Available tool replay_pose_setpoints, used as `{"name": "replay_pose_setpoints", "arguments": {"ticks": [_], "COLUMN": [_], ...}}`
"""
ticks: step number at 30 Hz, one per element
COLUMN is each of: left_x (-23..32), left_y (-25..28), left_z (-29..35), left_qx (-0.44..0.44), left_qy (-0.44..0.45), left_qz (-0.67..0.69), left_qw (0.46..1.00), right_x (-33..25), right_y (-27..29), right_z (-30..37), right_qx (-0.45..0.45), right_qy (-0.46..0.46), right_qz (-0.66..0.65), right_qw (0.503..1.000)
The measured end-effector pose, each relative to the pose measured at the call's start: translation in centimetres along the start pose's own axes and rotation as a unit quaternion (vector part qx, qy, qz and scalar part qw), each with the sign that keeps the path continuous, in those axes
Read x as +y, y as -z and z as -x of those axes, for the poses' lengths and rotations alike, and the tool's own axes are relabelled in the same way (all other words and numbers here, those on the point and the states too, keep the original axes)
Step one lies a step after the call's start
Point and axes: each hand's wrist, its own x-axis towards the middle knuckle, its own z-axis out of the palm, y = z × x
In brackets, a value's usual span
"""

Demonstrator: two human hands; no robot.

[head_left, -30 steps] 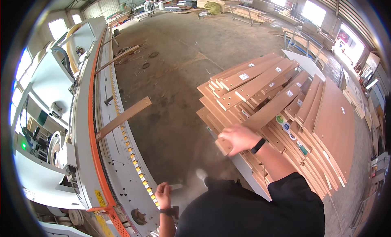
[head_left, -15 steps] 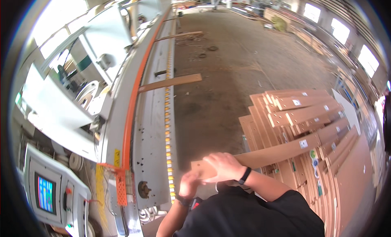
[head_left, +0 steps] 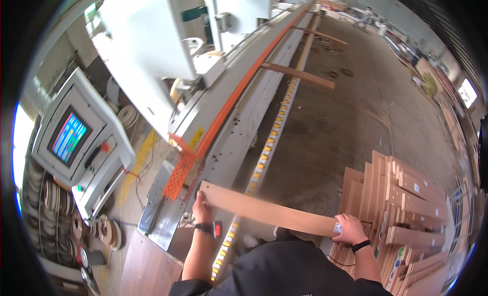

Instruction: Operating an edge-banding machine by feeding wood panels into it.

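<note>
A long, narrow brown wood panel (head_left: pixel 269 210) spans the space between my two hands. Its left end lies over the machine's grey bed, close to the orange perforated guard, and a small hole shows near that corner. My left hand (head_left: pixel 202 209) is closed on the left end from the near side. Gripping the right end is my right hand (head_left: pixel 351 229), its fingers over the top edge beside a small white label. The undersides of both grips are hidden. Under the panel runs a rail of yellow and white rollers (head_left: pixel 265 152).
A long machine with an orange rail (head_left: pixel 231 109) stretches away on the left. Its control panel screen (head_left: pixel 69 136) stands at far left, above rolls of edging (head_left: pixel 109 234). Stacked panels (head_left: pixel 417 209) fill the right. Two strips (head_left: pixel 300 75) lie across the machine further off.
My view has turned left. The panel has come off the stack and swung toward the machine. My hands, close together at one end before, now hold its opposite ends.
</note>
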Motion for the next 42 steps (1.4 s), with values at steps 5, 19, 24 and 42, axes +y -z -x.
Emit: {"name": "replay_pose_setpoints", "arguments": {"ticks": [5,19,24,42], "left_x": [-2.7,-4.6,-4.4,-5.4], "left_y": [4.2,2.7,1.5,-5.3], "left_z": [-0.1,2.7,2.9,-2.3], "left_qx": [0.091,0.076,0.064,0.067], "left_qy": [-0.043,-0.144,-0.124,-0.078], "left_qz": [-0.084,-0.255,-0.263,-0.171], "left_qw": [0.991,0.953,0.955,0.98], "right_x": [-0.1,-9.3,-12.9,-9.6], "right_y": [-6.5,-12.8,-12.7,-9.6], "right_z": [-2.2,-9.8,-12.1,-19.6], "right_qx": [-0.084,-0.148,-0.173,-0.133], "right_qy": [-0.018,0.065,0.08,0.109], "right_qz": [-0.026,-0.038,-0.029,-0.033], "right_qw": [0.996,0.986,0.981,0.985]}}
